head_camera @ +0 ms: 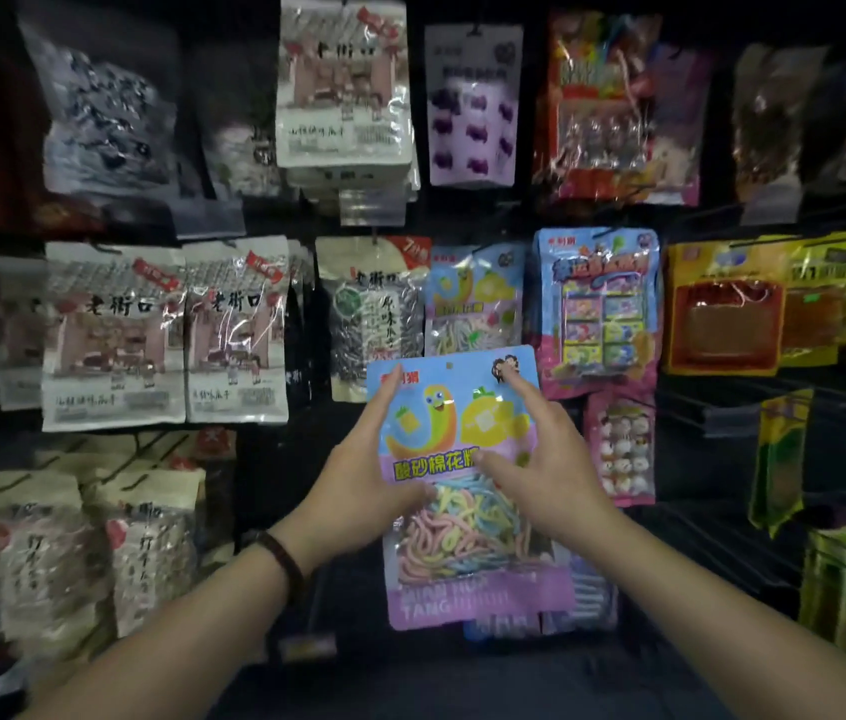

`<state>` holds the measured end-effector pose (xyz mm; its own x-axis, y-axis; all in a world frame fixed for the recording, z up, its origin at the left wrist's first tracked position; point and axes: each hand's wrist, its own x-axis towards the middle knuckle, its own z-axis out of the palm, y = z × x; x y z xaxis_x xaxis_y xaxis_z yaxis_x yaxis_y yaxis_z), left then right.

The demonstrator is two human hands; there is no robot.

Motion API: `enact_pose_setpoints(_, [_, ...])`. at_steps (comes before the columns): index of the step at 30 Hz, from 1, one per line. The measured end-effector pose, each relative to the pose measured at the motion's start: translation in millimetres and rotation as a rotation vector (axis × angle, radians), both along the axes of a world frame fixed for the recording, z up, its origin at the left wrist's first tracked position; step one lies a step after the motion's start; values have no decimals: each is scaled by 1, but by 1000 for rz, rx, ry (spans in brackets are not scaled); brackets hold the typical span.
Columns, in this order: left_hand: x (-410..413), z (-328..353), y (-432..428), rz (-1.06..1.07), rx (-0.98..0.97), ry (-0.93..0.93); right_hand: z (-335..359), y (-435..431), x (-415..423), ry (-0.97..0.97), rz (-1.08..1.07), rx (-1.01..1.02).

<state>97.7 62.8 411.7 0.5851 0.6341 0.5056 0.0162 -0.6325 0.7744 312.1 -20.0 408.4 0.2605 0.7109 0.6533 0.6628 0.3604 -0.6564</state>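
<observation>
Presently I hold the bag (467,517) upright, just below and in front of the matching bag (475,298). My left hand (366,465) grips its left edge, thumb across the front. My right hand (548,459) grips the right edge, index finger straight up toward the top corner. To hang it well, I judge I should keep the top flat, line the hole (449,365) up with the matching row's peg, and push on squarely. The peg itself I cannot make out.
</observation>
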Motion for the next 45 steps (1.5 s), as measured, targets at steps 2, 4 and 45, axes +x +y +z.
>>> enact_pose_setpoints(2, [14,37,11,3,61,14,32,10,12,-37,-27,42])
enact_pose_setpoints(4, [31,71,21,-7,110,5,61,22,29,-67,-46,85])
enact_pose_setpoints(45, [164,160,165,414,269,491,160,174,113,-198,-459,-377])
